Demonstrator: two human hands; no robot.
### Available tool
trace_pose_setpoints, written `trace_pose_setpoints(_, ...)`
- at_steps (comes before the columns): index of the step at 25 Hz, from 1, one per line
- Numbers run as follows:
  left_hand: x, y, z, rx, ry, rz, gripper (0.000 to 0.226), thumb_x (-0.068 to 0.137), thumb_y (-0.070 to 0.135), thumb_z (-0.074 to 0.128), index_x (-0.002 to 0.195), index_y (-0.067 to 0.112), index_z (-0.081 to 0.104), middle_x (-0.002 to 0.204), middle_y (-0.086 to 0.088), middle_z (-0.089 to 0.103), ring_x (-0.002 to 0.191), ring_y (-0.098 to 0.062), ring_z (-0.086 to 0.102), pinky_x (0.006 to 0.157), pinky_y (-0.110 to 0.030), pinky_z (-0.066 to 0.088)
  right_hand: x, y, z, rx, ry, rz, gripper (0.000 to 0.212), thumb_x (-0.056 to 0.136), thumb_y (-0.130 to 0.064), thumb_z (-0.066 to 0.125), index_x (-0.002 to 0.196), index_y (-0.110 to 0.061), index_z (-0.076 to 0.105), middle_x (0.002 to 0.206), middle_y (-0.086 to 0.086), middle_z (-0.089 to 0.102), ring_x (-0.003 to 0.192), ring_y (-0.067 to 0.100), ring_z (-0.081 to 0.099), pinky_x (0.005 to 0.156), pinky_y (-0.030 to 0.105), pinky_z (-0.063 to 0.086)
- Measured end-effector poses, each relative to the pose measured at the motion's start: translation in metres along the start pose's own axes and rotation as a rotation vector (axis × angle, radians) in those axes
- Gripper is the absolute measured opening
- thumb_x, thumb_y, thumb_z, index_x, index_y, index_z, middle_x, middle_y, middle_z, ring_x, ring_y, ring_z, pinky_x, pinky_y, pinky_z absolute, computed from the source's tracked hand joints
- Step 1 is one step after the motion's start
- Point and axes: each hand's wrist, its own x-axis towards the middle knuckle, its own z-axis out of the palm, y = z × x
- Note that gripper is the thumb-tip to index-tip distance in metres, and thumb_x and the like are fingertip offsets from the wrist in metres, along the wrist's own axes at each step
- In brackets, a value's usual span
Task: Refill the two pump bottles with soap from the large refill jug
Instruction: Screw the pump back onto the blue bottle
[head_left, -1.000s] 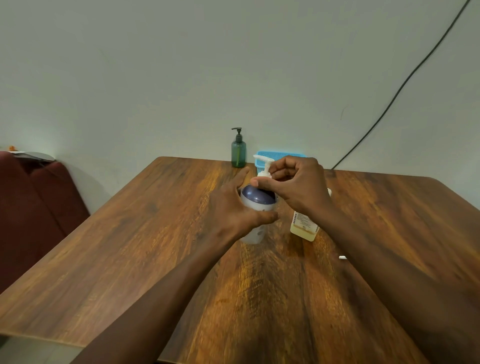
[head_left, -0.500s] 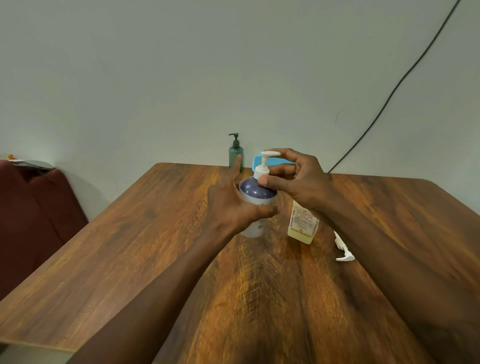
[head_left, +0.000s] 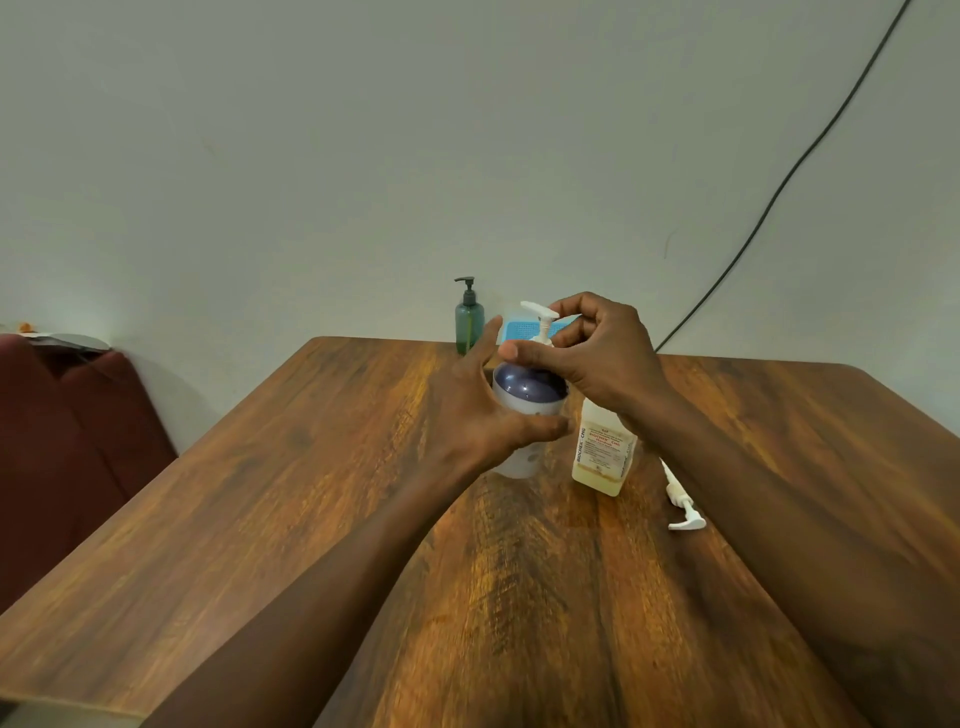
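A white bottle with a dark purple shoulder (head_left: 527, 395) stands upright at the middle of the wooden table (head_left: 311, 493). My left hand (head_left: 483, 415) wraps its body from the left. My right hand (head_left: 597, 358) pinches the collar of its white pump head (head_left: 540, 322) from above. Just right of it stands a clear bottle of yellowish soap with a label (head_left: 602, 457), its top hidden behind my right wrist. A loose white pump (head_left: 680, 504) lies on the table to its right. A small green pump bottle (head_left: 469, 319) stands at the far edge.
A blue perforated object (head_left: 524, 328) sits at the far table edge behind my hands. A black cable (head_left: 779, 187) runs down the wall at the right. A dark red seat (head_left: 67, 441) is left of the table.
The pump nozzle has turned under my right hand, from pointing right to pointing left. My left hand keeps its hold on the bottle. The camera view has risen slightly.
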Motion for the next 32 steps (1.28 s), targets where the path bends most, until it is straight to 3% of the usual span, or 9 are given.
trace_pose_setpoints(3,0.0,0.009,0.001,-0.071,0.063,0.028,0.106,0.057,0.05,0.095,0.147,0.03,0.045,0.131,0.01,0.066,0.102,0.005,0.063,0.084,-0.002,0.046,0.004,0.002,-0.009,0.218,-0.235,0.005,0.066,0.077,-0.047,0.08,0.136,-0.027,0.058,0.123,-0.007,0.072,0.112,0.011,0.071,0.085,0.023,0.06)
trace_pose_setpoints(6,0.002,0.015,0.001,-0.081,0.064,0.025,0.103,0.06,0.046,0.096,0.143,0.041,0.034,0.133,0.009,0.065,0.103,0.005,0.061,0.084,0.0,0.042,0.004,0.006,-0.016,0.259,-0.3,-0.013,0.055,0.088,-0.014,0.079,0.138,-0.023,0.057,0.116,-0.006,0.076,0.108,0.012,0.073,0.081,0.023,0.061)
trace_pose_setpoints(9,0.005,0.018,0.011,-0.069,0.057,-0.025,0.116,0.055,0.049,0.096,0.153,0.025,0.038,0.139,-0.001,0.063,0.112,-0.006,0.061,0.08,0.003,0.04,0.003,0.006,-0.012,0.072,0.055,-0.014,0.047,0.062,-0.037,0.097,0.099,-0.027,0.068,0.09,-0.013,0.075,0.086,0.009,0.076,0.068,0.019,0.06)
trace_pose_setpoints(11,0.006,0.019,0.018,-0.068,0.034,-0.031,0.121,0.054,0.048,0.097,0.155,0.02,0.037,0.141,0.0,0.061,0.11,-0.001,0.057,0.078,0.004,0.041,0.001,0.004,-0.007,-0.039,0.186,-0.011,0.057,0.052,-0.053,0.096,0.092,-0.025,0.067,0.081,-0.01,0.072,0.078,0.007,0.073,0.065,0.02,0.06)
trace_pose_setpoints(14,0.009,0.018,0.023,-0.085,-0.001,-0.008,0.12,0.055,0.047,0.096,0.155,0.021,0.036,0.139,0.003,0.061,0.11,-0.003,0.06,0.08,-0.003,0.046,0.005,0.006,-0.009,-0.075,0.064,-0.012,0.066,0.063,-0.058,0.09,0.114,-0.024,0.067,0.093,-0.01,0.072,0.086,0.008,0.072,0.075,0.022,0.061)
trace_pose_setpoints(19,0.024,0.009,0.02,-0.203,0.017,-0.034,0.115,0.053,0.048,0.098,0.151,0.023,0.045,0.137,0.008,0.064,0.112,-0.005,0.066,0.09,-0.014,0.055,0.018,0.013,-0.03,0.264,-0.391,0.02,0.024,0.098,-0.021,0.066,0.122,-0.025,0.068,0.11,-0.013,0.076,0.106,0.008,0.073,0.084,0.02,0.059)
trace_pose_setpoints(22,0.027,0.011,0.027,-0.193,-0.014,-0.037,0.109,0.054,0.052,0.097,0.148,0.024,0.048,0.131,0.007,0.066,0.107,-0.009,0.068,0.088,-0.018,0.057,0.022,0.019,-0.026,0.161,-0.204,-0.046,0.02,0.094,-0.019,0.074,0.113,-0.023,0.074,0.1,-0.01,0.079,0.094,0.006,0.076,0.081,0.023,0.061)
trace_pose_setpoints(26,0.03,0.014,0.039,-0.161,0.047,-0.053,0.097,0.057,0.047,0.096,0.142,0.022,0.055,0.124,0.005,0.069,0.098,-0.008,0.068,0.079,-0.007,0.054,0.02,0.025,-0.013,0.051,0.056,-0.071,0.029,0.087,-0.023,0.081,0.115,-0.016,0.076,0.101,-0.003,0.079,0.089,0.007,0.076,0.087,0.034,0.063)
trace_pose_setpoints(32,0.045,0.007,0.032,-0.152,-0.043,-0.026,0.08,0.055,0.062,0.092,0.123,0.026,0.068,0.109,0.01,0.074,0.092,-0.009,0.072,0.082,-0.033,0.063,0.037,0.023,-0.03,0.401,-0.201,0.054,0.055,0.091,-0.034,0.07,0.143,-0.024,0.055,0.124,-0.002,0.074,0.111,0.012,0.072,0.089,0.029,0.061)
